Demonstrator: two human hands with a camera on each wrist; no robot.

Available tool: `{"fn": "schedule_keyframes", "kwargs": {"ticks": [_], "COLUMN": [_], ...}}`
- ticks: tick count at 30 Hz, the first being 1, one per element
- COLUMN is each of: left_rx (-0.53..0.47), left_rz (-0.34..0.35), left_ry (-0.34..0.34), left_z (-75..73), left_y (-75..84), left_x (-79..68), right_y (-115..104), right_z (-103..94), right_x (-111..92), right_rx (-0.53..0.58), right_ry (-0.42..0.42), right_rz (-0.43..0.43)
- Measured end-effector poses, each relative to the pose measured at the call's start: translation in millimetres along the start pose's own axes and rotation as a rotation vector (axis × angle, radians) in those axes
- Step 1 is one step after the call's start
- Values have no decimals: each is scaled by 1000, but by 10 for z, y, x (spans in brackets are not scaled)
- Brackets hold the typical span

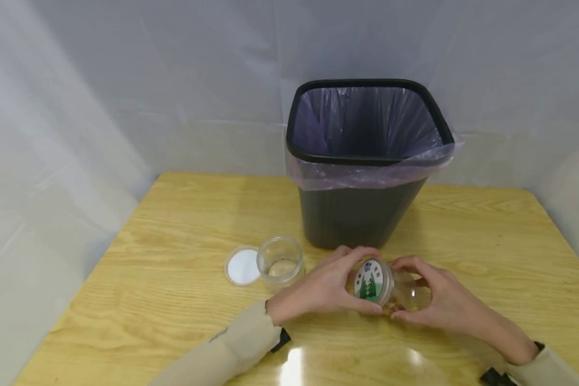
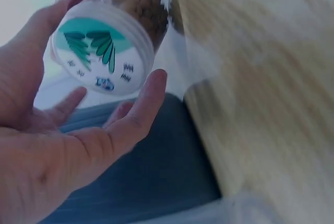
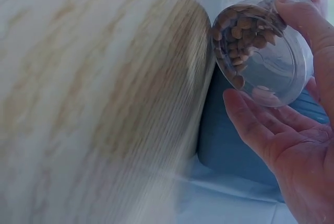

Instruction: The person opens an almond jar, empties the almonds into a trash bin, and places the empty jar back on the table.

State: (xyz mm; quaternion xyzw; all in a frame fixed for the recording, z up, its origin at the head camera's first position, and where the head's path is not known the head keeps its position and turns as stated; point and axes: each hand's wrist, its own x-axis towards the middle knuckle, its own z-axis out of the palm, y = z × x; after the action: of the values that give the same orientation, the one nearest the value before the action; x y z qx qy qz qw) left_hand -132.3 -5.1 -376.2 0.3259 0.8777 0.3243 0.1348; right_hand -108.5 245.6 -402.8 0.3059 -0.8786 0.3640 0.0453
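A clear plastic jar [image 3: 261, 51] lies tilted on its side between my two hands, just above or on the table. Brown nut-like pieces [image 3: 240, 33] have slid along its lower side. Its lid [image 1: 369, 281] faces left and carries a round white and green label with leaf shapes. My left hand [image 1: 335, 281] curves around the lid, thumb at the near edge and fingers at the far edge. At the other end, my right hand [image 1: 439, 295] grips the jar's body between thumb and fingers.
A second clear jar [image 1: 281, 260] stands uncovered left of my left hand. Beside it lies a round lid [image 1: 243, 266] with a white face. Behind my hands, a black bin [image 1: 362, 214] with a purple liner [image 1: 338, 179] stands on the wooden table [image 1: 149, 279].
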Motion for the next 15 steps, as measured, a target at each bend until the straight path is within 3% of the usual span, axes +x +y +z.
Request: {"fn": "schedule_keyframes", "kwargs": {"ticks": [9,15], "left_rx": [153,162], "left_rz": [261,338], "left_ry": [11,20], "left_z": [-53,-29], "left_y": [-37,-93], "left_x": [-22,19], "right_y": [51,76], "right_z": [-13,-23], "right_x": [-20,-4], "right_rx": [85,120], "right_ry": [-8,-15], "right_rz": [7,10]}}
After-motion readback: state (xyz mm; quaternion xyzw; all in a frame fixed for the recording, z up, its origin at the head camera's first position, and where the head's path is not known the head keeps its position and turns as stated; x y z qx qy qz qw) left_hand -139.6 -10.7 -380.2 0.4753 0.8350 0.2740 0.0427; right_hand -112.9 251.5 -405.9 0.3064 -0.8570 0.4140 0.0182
